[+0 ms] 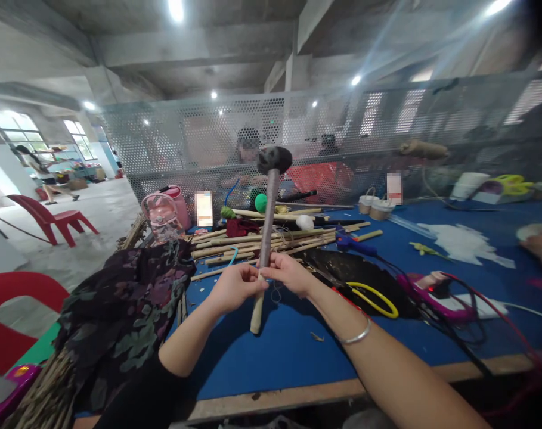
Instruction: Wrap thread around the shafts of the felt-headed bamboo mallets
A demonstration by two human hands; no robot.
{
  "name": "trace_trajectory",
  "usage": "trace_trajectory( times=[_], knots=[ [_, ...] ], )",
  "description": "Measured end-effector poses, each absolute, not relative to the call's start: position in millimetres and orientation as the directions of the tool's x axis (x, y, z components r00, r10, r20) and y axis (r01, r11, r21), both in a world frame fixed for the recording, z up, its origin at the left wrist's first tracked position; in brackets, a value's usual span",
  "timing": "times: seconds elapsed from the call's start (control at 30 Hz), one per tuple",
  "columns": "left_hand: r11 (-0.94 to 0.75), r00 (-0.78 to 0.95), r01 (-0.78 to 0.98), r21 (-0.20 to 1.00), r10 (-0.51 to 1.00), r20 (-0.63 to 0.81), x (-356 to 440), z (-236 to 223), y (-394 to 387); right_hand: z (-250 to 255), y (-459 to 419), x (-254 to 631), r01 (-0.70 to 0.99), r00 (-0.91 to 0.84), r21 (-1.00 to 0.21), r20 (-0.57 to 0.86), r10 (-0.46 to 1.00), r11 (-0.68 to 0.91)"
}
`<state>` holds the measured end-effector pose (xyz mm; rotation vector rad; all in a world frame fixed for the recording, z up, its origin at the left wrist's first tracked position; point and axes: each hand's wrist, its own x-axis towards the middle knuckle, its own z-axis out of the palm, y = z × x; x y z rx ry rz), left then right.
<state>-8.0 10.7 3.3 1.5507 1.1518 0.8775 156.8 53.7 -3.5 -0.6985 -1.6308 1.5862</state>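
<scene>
A mallet-shaped stick (269, 220) stands nearly upright between my hands, with a dark, blotchy knob across its top. Grey wrapping covers most of its shaft; the lower end is bare pale wood. My left hand (238, 288) pinches the shaft where the wrapping gives way to bare wood. Just above and beside it, my right hand (288, 273) has its thumb and fingers closed on the wrapped part. A thin loose thread hangs below the right hand. Beyond the hands lies a pile of wooden sticks (226, 247).
Scissors with yellow handles (378, 300), a blue glue gun (353, 243) and a power strip with cables (449, 304) lie right. Dark floral cloth (132, 298) covers the left side. A perforated metal screen (199, 131) stands behind; a person sits beyond it.
</scene>
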Motion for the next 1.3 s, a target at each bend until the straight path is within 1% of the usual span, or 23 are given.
trace_trajectory(
  times=[0.07,0.13,0.2,0.3,0.37,0.4,0.5,0.57,0.63,0.73,0.8,0.83,0.9,1.0,1.03,1.07,1.13,1.23,1.27,1.3],
  knots=[
    [0.004,0.423,0.126,0.992,0.904,-0.057,-10.7,3.7,7.6,-5.2,52.6,157.8,-0.117,-0.638,-0.993,0.084,0.765,0.011],
    [0.080,0.480,0.048,0.996,0.872,-0.093,-12.8,1.5,5.1,-8.5,52.4,155.0,-0.136,-0.653,-0.990,0.066,0.754,-0.032],
    [0.107,0.428,0.044,0.993,0.896,-0.116,-13.4,-3.4,4.7,-12.8,53.4,149.1,-0.177,-0.618,-0.984,0.084,0.782,-0.035],
    [0.042,0.254,0.138,0.990,0.964,-0.076,-12.7,-10.6,6.1,-17.4,56.1,142.2,-0.204,-0.545,-0.979,0.119,0.830,0.006],
    [0.024,0.225,0.157,0.987,0.973,-0.060,-13.0,-11.2,6.1,-17.8,57.5,143.2,-0.190,-0.538,-0.981,0.123,0.834,0.022],
    [0.042,0.257,0.140,0.989,0.963,-0.077,-13.8,-9.9,5.5,-17.5,57.9,145.4,-0.183,-0.556,-0.983,0.111,0.823,0.009],
    [0.147,0.433,0.059,0.987,0.888,-0.158,-17.9,-3.6,2.5,-16.9,58.5,153.3,-0.169,-0.659,-0.982,0.049,0.750,-0.085],
    [0.191,0.500,0.039,0.981,0.846,-0.184,-19.9,-2.6,1.8,-18.1,59.1,155.1,-0.162,-0.674,-0.980,0.027,0.739,-0.112],
    [0.152,0.454,0.078,0.985,0.875,-0.171,-19.6,-6.5,3.4,-20.3,60.3,153.0,-0.156,-0.632,-0.984,0.029,0.774,-0.090],
    [-0.010,0.258,0.231,0.973,0.965,-0.051,-16.1,-16.0,7.9,-21.6,62.1,148.6,-0.160,-0.539,-0.987,0.084,0.838,-0.004],
    [-0.057,0.200,0.282,0.958,0.980,0.000,-14.2,-18.2,9.4,-19.7,62.2,149.0,-0.150,-0.498,-0.987,0.126,0.858,0.058],
    [-0.050,0.218,0.274,0.961,0.976,-0.011,-14.0,-17.2,9.1,-18.2,61.8,150.5,-0.141,-0.497,-0.987,0.133,0.857,0.072],
    [0.010,0.318,0.193,0.981,0.945,-0.072,-15.2,-11.9,6.9,-14.9,60.3,154.9,-0.129,-0.541,-0.990,0.116,0.833,0.054],
    [0.176,0.493,0.041,0.984,0.853,-0.173,-18.6,-4.5,3.5,-12.1,57.6,159.3,-0.137,-0.633,-0.991,0.090,0.768,0.004],
    [0.212,0.515,0.026,0.977,0.835,-0.195,-19.3,-4.3,3.3,-12.1,56.9,159.0,-0.140,-0.641,-0.990,0.095,0.762,0.006],
    [0.213,0.504,0.035,0.976,0.840,-0.201,-19.6,-5.4,3.8,-12.6,56.3,157.9,-0.142,-0.635,-0.990,0.101,0.766,0.013],
    [0.112,0.399,0.116,0.987,0.905,-0.150,-18.9,-10.8,6.5,-14.0,55.7,154.0,-0.138,-0.596,-0.990,0.109,0.796,0.032],
    [-0.080,0.223,0.265,0.961,0.975,0.020,-17.4,-18.2,10.8,-15.4,55.6,149.6,-0.126,-0.533,-0.990,0.125,0.837,0.068],
    [-0.099,0.201,0.288,0.952,0.979,0.041,-17.4,-18.4,11.3,-15.3,55.7,149.6,-0.121,-0.522,-0.989,0.135,0.842,0.083],
    [-0.093,0.203,0.293,0.952,0.979,0.033,-17.8,-17.1,11.0,-15.0,55.8,150.3,-0.116,-0.519,-0.988,0.144,0.842,0.098]
  ],
)
